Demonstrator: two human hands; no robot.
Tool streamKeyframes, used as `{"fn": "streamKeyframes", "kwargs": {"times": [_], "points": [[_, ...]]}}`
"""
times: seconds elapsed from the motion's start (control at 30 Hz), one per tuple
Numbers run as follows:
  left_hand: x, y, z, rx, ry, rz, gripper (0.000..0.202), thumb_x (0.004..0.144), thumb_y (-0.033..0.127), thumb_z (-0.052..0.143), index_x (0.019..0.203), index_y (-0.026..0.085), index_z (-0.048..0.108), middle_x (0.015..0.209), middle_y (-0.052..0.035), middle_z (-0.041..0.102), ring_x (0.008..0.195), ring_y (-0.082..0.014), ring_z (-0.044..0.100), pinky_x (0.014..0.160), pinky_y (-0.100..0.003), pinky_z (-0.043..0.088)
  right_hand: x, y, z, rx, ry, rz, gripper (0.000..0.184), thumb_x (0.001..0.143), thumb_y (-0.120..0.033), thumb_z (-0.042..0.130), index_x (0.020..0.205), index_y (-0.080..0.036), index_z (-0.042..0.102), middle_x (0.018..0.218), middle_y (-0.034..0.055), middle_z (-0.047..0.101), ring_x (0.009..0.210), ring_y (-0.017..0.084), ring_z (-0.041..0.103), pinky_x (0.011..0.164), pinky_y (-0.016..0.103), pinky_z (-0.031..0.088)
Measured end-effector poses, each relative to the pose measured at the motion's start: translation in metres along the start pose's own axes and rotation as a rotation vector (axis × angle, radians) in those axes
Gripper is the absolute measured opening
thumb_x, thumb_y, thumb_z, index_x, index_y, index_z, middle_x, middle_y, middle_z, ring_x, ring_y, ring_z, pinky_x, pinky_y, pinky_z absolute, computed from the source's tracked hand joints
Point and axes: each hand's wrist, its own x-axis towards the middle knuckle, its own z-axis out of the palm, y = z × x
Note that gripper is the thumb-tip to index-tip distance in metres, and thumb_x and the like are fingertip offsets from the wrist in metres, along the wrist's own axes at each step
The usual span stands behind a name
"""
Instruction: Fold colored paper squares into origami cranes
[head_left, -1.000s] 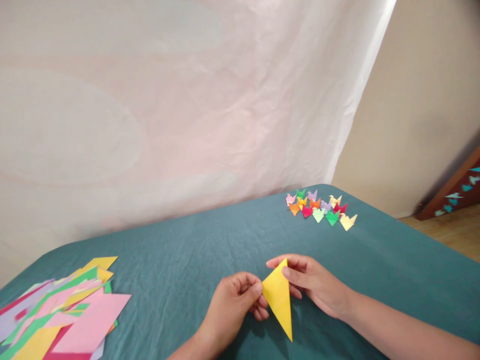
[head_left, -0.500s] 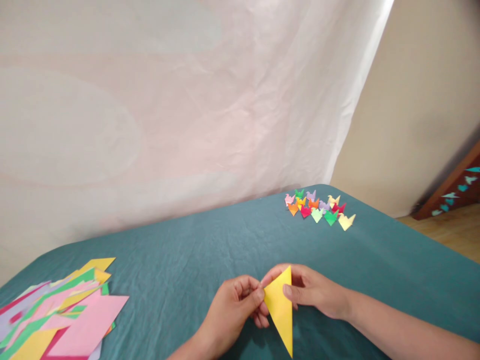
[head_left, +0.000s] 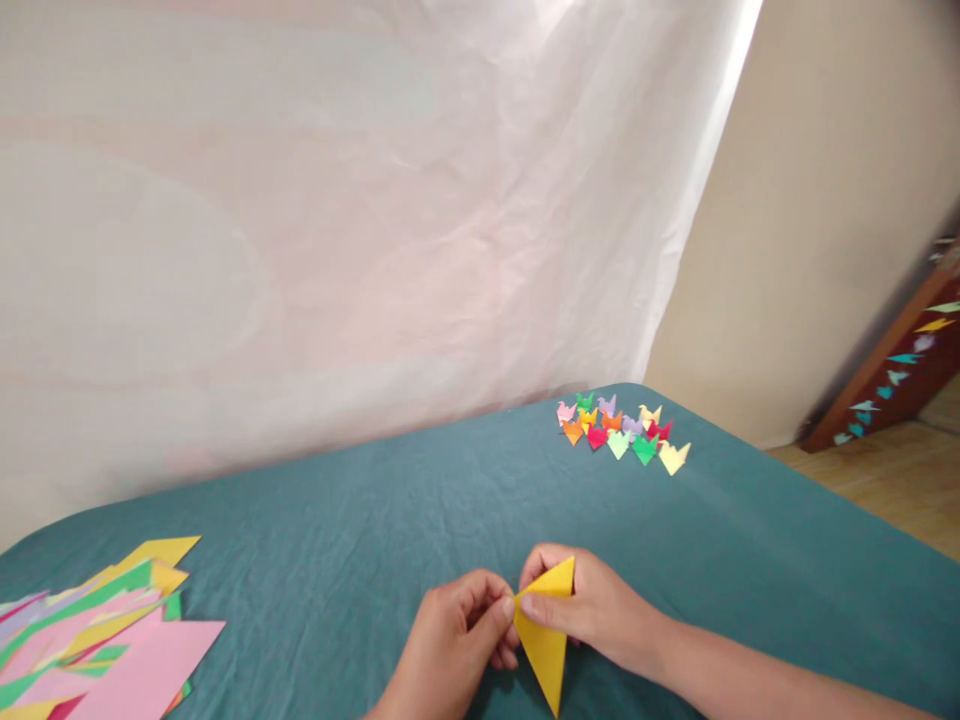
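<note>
the stack of coloured paper sheets [head_left: 97, 640] runs off the left and bottom edges. the small folded paper figures [head_left: 619, 435] are too tiny to identify, perhaps birds.

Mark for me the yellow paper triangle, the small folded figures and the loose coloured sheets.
yellow paper triangle [head_left: 544, 650], head view, its lower half toward the tip.
small folded figures [head_left: 618, 443], head view, the light green one mid-group.
loose coloured sheets [head_left: 150, 665], head view, the top pink sheet.

Two hands [head_left: 448, 645] — one yellow triangle [head_left: 544, 650]
</note>
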Motion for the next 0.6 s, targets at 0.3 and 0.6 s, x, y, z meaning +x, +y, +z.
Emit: {"fn": "streamKeyframes", "kwargs": {"times": [0.3, 0.6], "points": [[0.009, 0.001, 0.002, 0.125, 0.002, 0.01, 0.021, 0.082, 0.032, 0.051, 0.08, 0.014, 0.06, 0.063, 0.0002, 0.059, 0.053, -0.0118, 0.057, 0.052, -0.021, 0.044, 0.002, -0.003, 0.005, -0.11, 0.163, 0.042, 0.012, 0.073, -0.023, 0.062, 0.071, -0.014, 0.055, 0.056, -0.0054, 0.047, 0.053, 0.008, 0.04, 0.048, 0.018, 0.03], [0.028, 0.016, -0.021, 0.228, 0.03, 0.091, 0.023, 0.081, 0.032, 0.049, 0.072, 0.014, 0.059, 0.059, -0.0001, 0.058, 0.055, -0.0137, 0.056, 0.054, -0.022, 0.041, 0.02, -0.018, -0.006, -0.105, 0.161, -0.012, 0.013, 0.074, -0.026, 0.061, 0.075, -0.014, 0.056, 0.054, -0.0068, 0.046, 0.046, 0.005, 0.037, 0.043, 0.016, 0.028]]}}
